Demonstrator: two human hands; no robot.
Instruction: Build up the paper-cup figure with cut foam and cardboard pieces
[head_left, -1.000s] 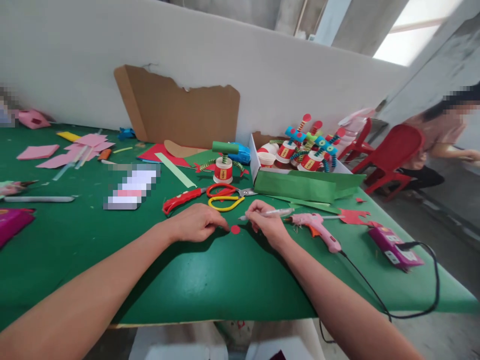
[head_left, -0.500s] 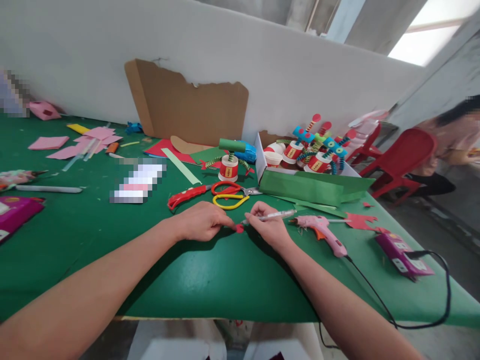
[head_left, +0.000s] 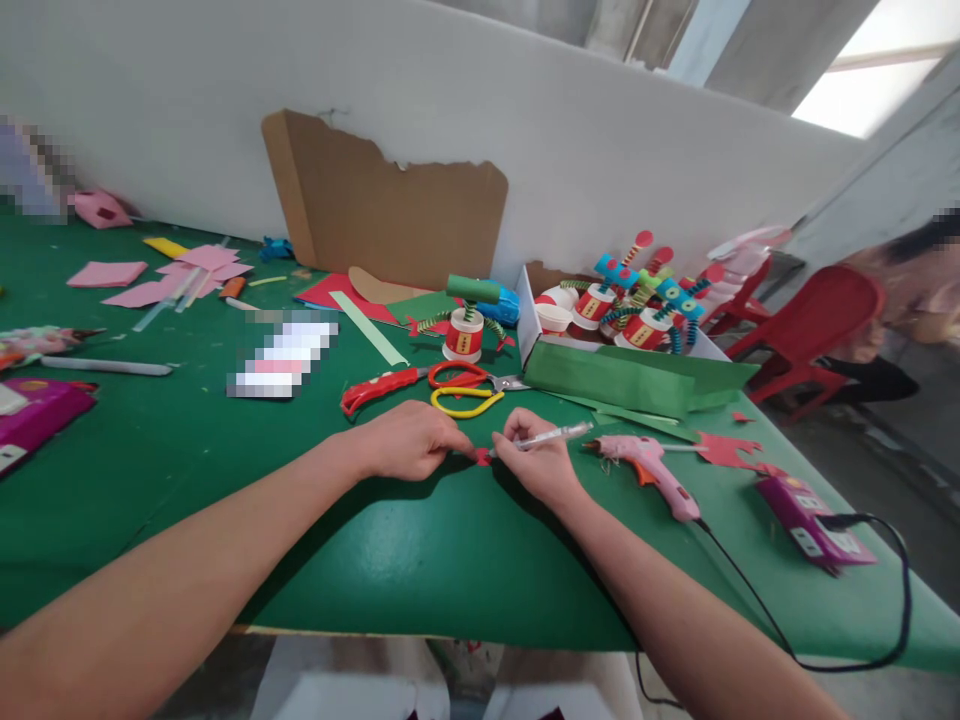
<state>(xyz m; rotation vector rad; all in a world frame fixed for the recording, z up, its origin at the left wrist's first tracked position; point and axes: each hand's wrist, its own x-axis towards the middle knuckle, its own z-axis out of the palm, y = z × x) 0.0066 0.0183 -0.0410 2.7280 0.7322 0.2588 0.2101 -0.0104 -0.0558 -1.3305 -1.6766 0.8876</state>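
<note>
My left hand (head_left: pixel 415 441) rests on the green table with its index finger stretched out, the other fingers curled under. That fingertip presses a small red paper piece (head_left: pixel 483 457) flat on the tabletop. In my right hand (head_left: pixel 541 462), closed round it, is a clear-barrelled pen (head_left: pixel 555 436), its tip down at the red piece. Just beyond my hands lie scissors (head_left: pixel 466 388) with red and yellow handles and a red-handled utility knife (head_left: pixel 382 388). A paper-cup figure (head_left: pixel 465 335) with a green roll on top and folded-paper arms stands behind them.
On the right lie a pink glue gun (head_left: pixel 651 470) with a black cord and a purple box (head_left: pixel 814 522). A box (head_left: pixel 527 315) of cup figures stands behind green paper (head_left: pixel 611 378). Pink paper (head_left: pixel 206 262) is at left, cardboard (head_left: pixel 390 215) at the wall. A person sits near a red chair (head_left: pixel 825 310).
The view has shifted slightly, so the scene sits a little further right. My hands stay in nearly the same place, with the pen tip still at the red piece.
</note>
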